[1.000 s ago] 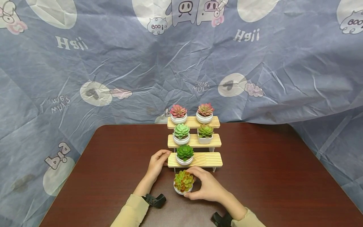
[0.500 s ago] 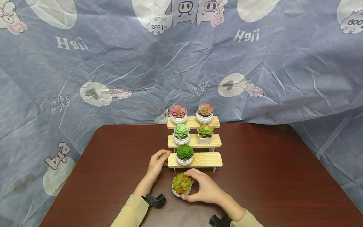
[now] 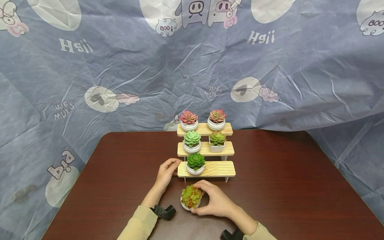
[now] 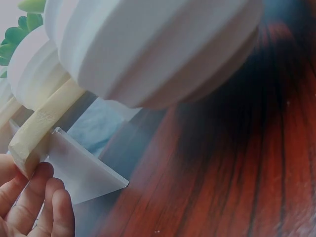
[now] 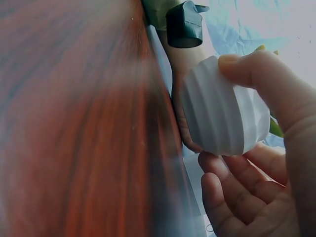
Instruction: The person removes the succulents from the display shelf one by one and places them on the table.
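My right hand (image 3: 216, 201) holds a potted succulent (image 3: 191, 197) with yellow-green, orange-tinged leaves, in front of the stand. Thumb and fingers grip its white ribbed pot (image 5: 219, 111), which looks raised off the table in the right wrist view. At the left end of the lowest board, my left hand (image 3: 165, 174) pinches the wooden tiered plant stand (image 3: 220, 169); its fingertips (image 4: 42, 170) meet the board's end in the left wrist view. A dark green succulent (image 3: 195, 162) in a round white pot stands on the left half of that board.
The middle board carries a pale green succulent (image 3: 192, 139) and an olive-green one in a square pot (image 3: 217, 146). Two pinkish succulents stand on the top board (image 3: 203, 129). Behind the dark red-brown table (image 3: 279, 180) hangs a blue printed cloth (image 3: 168, 70).
My right hand has drawn the yellow-green potted succulent slightly toward me and to the left, away from the stand. The left hand and the stand have stayed put.
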Motion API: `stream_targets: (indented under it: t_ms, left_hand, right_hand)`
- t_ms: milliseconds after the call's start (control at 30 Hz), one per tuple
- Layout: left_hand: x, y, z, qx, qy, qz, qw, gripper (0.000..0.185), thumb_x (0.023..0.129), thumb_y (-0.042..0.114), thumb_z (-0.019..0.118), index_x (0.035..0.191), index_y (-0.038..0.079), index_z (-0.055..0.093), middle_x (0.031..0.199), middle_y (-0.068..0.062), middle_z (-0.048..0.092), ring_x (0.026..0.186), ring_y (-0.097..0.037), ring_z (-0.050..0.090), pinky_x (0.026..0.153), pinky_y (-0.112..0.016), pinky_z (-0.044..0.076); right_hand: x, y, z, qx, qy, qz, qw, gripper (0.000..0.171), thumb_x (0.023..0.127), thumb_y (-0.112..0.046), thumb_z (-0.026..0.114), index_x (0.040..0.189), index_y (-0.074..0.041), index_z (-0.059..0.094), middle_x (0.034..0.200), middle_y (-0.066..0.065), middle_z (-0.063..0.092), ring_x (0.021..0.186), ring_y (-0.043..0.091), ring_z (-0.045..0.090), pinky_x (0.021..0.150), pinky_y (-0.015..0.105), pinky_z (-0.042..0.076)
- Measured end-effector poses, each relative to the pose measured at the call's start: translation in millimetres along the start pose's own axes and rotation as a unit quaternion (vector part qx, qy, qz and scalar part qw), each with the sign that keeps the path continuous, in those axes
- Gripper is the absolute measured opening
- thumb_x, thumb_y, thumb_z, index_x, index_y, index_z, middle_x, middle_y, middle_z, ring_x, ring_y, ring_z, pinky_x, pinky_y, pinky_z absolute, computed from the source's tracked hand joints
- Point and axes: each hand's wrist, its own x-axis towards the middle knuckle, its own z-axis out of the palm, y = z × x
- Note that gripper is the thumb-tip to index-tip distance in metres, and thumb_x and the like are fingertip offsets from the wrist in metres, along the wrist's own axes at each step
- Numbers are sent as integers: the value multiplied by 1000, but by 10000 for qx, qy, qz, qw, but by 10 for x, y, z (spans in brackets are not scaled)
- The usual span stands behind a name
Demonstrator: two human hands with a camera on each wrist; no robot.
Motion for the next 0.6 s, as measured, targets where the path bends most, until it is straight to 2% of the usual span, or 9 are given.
stream_targets:
  t_ms: [300,600]
  left_hand:
    - [2,-13,-5,23,-26,29,10000,23,96,12,55,106,-6,64,84,-3,66,74,-22,61,63,-31,51]
    - [-1,-8,-8,79,-16,34,10000,22,96,13,55,106,-5,64,88,-4,66,73,-15,61,63,-31,51]
  right_hand:
    - [-5,21,42,99,-60,33,9999,61,71,-44,80,121,-21,55,113,-12,54,95,6,54,76,25,50]
    - [-7,20,57,69,-110,107,9999,62,71,-45,80,121,-18,55,114,-11,54,96,5,54,76,25,50]
